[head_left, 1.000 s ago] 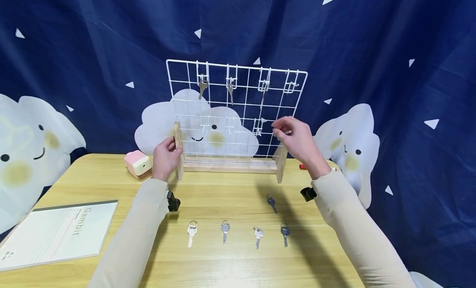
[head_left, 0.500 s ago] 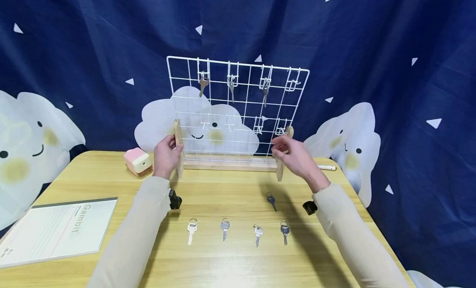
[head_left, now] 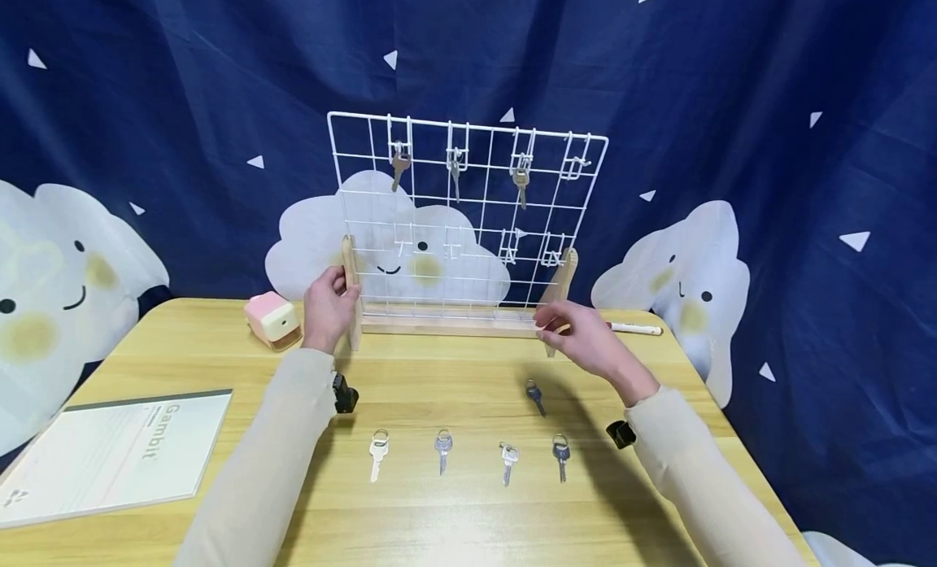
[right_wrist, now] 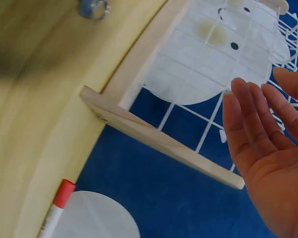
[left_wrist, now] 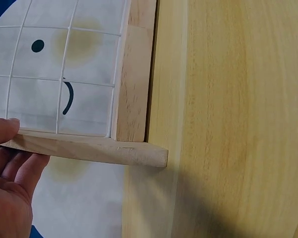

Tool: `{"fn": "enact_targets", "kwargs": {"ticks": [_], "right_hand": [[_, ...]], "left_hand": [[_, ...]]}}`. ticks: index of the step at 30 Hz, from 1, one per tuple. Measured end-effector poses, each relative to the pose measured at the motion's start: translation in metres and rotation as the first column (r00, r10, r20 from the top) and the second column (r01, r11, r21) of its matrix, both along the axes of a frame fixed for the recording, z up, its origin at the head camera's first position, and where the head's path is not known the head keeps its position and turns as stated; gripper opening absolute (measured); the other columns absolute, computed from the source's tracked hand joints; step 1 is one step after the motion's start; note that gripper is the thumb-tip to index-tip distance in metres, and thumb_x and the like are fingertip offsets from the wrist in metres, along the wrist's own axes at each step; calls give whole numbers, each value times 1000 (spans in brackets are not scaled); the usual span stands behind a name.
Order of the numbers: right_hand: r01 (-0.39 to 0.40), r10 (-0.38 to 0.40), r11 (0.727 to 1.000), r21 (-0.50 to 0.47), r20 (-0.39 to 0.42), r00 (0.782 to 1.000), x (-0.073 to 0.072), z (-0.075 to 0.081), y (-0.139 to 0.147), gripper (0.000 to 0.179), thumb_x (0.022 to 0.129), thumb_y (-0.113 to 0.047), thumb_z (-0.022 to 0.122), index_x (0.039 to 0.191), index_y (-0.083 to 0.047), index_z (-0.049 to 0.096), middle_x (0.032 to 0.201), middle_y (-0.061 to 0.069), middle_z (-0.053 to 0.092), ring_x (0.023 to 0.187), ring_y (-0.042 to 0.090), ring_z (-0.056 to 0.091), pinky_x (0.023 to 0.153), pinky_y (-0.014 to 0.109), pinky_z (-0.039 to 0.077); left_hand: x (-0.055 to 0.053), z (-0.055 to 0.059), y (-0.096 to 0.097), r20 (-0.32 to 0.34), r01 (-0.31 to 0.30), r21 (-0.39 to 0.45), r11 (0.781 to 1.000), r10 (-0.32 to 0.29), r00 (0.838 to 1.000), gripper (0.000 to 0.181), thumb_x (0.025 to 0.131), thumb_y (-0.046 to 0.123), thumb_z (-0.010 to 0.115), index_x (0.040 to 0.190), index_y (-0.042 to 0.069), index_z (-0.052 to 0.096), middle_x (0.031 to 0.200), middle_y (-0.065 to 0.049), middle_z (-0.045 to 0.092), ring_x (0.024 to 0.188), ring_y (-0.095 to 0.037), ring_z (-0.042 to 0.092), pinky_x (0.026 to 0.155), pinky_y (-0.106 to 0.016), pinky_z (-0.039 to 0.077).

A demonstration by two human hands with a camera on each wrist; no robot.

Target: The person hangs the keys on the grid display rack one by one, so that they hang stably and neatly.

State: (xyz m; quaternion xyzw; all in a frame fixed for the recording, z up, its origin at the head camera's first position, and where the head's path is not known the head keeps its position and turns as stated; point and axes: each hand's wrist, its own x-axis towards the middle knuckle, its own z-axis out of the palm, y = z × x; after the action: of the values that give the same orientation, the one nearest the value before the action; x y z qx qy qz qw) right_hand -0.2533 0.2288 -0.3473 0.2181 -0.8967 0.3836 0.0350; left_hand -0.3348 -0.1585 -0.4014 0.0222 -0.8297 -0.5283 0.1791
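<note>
Since a second ago the right hand [head_left: 578, 335] has dropped from beside the lower hooks to the foot of the right post [head_left: 560, 278], and the third hanging key [head_left: 521, 185] has turned on its hook to show its broad side. The right wrist view shows the right hand holding nothing, its fingers loosely bent and the thumb apart from them. The left hand [head_left: 328, 311] pinches the left post [left_wrist: 99, 151] between thumb and fingers, thumb on the side facing the grid. The white wire rack [head_left: 468, 125] stands upright at the back of the table [head_left: 468, 526]. Along its top row hang a brown key [head_left: 400, 168], a silver key [head_left: 455, 176] and the turned one. On the table in front, four keys lie in a row, the leftmost key [head_left: 378, 455] the palest, and a dark key [head_left: 535, 397] lies closer to the rack. A red-capped pen [head_left: 635, 329] lies beyond the right hand; a pink box [head_left: 273, 319] and a notebook [head_left: 124, 461] are on the left.
</note>
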Motion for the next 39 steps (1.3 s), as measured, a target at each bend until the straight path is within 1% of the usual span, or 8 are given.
{"fn": "enact_targets", "kwargs": {"ticks": [3, 7, 10, 17, 24, 27, 33, 39], "right_hand": [[-11, 11, 1000, -4, 44, 999, 2, -8, 3, 18, 90, 2, 65, 108, 4, 66, 103, 16, 65, 94, 26, 64, 81, 38, 56], [-23, 22, 1000, 10, 83, 996, 4, -17, 6, 20, 90, 1, 66, 110, 5, 65, 104, 13, 66, 98, 29, 64, 85, 40, 56], [-34, 32, 999, 16, 95, 995, 4, -26, 8, 22, 90, 1, 66, 112, 6, 65, 105, 13, 67, 101, 32, 64, 87, 42, 55], [-59, 50, 996, 70, 135, 990, 4, -45, 12, 28, 89, 1, 66, 116, 8, 64, 115, 22, 65, 107, 37, 62, 90, 45, 54], [-86, 70, 991, 105, 149, 986, 3, -58, 12, 30, 86, 4, 66, 116, 6, 65, 116, 18, 66, 110, 36, 60, 93, 48, 52], [-94, 72, 987, 132, 160, 985, 3, -62, 10, 30, 86, 3, 67, 116, 5, 66, 114, 18, 66, 108, 35, 61, 92, 48, 52], [-86, 48, 969, 230, 165, 985, 3, -70, 7, 30, 84, 1, 72, 114, 3, 67, 109, 14, 67, 102, 31, 63, 91, 47, 52], [-118, 76, 950, 290, 152, 985, 0, -79, 5, 32, 80, 4, 75, 111, 3, 69, 101, 8, 65, 92, 23, 61, 85, 39, 53]], "left_hand": [[0, -1, 0, 1, -1, -3, 1000, 1, 1000, 37, 95, 4, 61, 131, -3, 56, 126, -22, 62, 118, -31, 59, 101, -38, 46], [1, 0, 0, 7, 0, -6, 1000, 1, 1000, 37, 95, 5, 61, 131, -3, 56, 126, -22, 62, 119, -30, 58, 102, -37, 46], [1, 0, 0, 1, 2, -4, 1000, -2, 1000, 37, 95, 4, 61, 131, -3, 56, 127, -23, 61, 120, -31, 57, 102, -37, 46], [1, -1, -1, -17, 1, -5, 1000, -1, 1000, 36, 94, 2, 62, 129, -4, 58, 125, -23, 62, 118, -31, 58, 102, -37, 46], [1, -1, 0, -25, -4, -13, 1000, 4, 1000, 35, 94, 3, 62, 128, -4, 58, 124, -23, 62, 118, -31, 58, 102, -36, 46], [0, -1, -1, -23, -11, -24, 1000, 10, 1000, 35, 94, 4, 62, 129, -3, 58, 125, -22, 62, 119, -31, 58, 102, -36, 45], [0, -1, 0, -18, -11, -25, 1000, 11, 1000, 35, 94, 4, 62, 128, -3, 58, 125, -22, 62, 119, -31, 58, 102, -36, 45], [0, 0, 0, -8, -1, -13, 1000, 1, 1000, 36, 95, 4, 61, 130, -4, 57, 126, -23, 61, 120, -31, 57, 102, -36, 45]]}}
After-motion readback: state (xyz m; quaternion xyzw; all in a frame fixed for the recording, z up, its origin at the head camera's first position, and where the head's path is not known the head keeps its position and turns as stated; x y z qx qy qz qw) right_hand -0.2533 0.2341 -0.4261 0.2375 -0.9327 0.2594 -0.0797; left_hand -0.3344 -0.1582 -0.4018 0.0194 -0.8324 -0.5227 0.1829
